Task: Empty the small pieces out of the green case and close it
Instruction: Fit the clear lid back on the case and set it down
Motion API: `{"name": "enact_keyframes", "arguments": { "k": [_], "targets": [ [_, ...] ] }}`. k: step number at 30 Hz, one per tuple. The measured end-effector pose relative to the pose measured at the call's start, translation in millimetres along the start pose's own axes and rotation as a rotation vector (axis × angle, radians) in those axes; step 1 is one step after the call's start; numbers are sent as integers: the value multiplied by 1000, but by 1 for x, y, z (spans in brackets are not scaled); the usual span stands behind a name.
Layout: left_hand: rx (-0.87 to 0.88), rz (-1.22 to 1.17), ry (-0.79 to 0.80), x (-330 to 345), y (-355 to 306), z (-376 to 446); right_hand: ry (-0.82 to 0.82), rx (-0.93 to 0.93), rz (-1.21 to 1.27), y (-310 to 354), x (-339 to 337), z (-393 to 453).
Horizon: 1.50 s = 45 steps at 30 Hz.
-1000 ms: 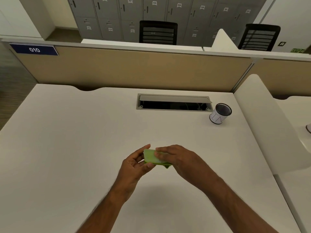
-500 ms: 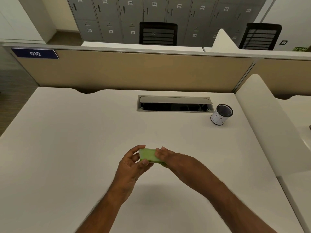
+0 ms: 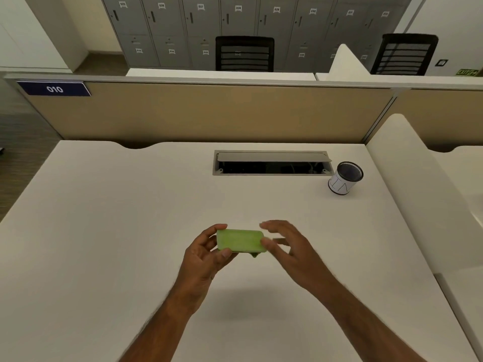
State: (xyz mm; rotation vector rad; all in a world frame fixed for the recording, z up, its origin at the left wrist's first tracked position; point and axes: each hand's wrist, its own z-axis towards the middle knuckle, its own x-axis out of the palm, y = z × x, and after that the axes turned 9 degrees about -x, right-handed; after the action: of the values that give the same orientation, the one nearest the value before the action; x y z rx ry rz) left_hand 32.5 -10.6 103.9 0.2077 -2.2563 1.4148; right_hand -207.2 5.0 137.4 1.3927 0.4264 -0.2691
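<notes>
A small flat green case [image 3: 240, 240] with rounded corners is held just above the white desk [image 3: 130, 231], its lid down. My left hand [image 3: 206, 254] grips its left end, thumb below and fingers over the top edge. My right hand [image 3: 286, 245] is at the case's right end with fingers spread; its thumb tip touches the right corner. A small green tab sticks out under the case. No small pieces are visible.
A mesh pen cup [image 3: 345, 178] with a white label stands at the back right. An open cable hatch [image 3: 271, 163] is set into the desk behind the case. A tan partition [image 3: 209, 113] borders the back, a white divider [image 3: 418, 184] the right.
My right hand lifted off the case's top and slid to its right end, fingers spreading. The case's whole top face now shows. My left hand kept its grip.
</notes>
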Motion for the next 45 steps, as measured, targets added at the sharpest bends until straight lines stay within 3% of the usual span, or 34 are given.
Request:
{"name": "enact_keyframes", "arguments": {
  "k": [2,4,8,13,17,25,37,45],
  "targets": [
    [16,22,10,2,-3,1,-63,170,136,-1,3,4],
    [24,49,29,3,-5,1,-23,273,311,-1,3,6],
    [20,96,57,6,-2,1,77,352,634,4,7,4],
    [26,160,63,9,2,-2,36,469,904,7,17,0],
    [-7,272,34,9,1,-3,17,463,910,4,20,-1],
    [-1,413,-198,23,-1,3,46,401,794,-2,24,-5],
    [-81,311,-77,30,-3,2,-117,423,811,-7,24,2],
    [-81,320,-1,25,-7,3,-135,441,783,-15,20,6]
  ]
}}
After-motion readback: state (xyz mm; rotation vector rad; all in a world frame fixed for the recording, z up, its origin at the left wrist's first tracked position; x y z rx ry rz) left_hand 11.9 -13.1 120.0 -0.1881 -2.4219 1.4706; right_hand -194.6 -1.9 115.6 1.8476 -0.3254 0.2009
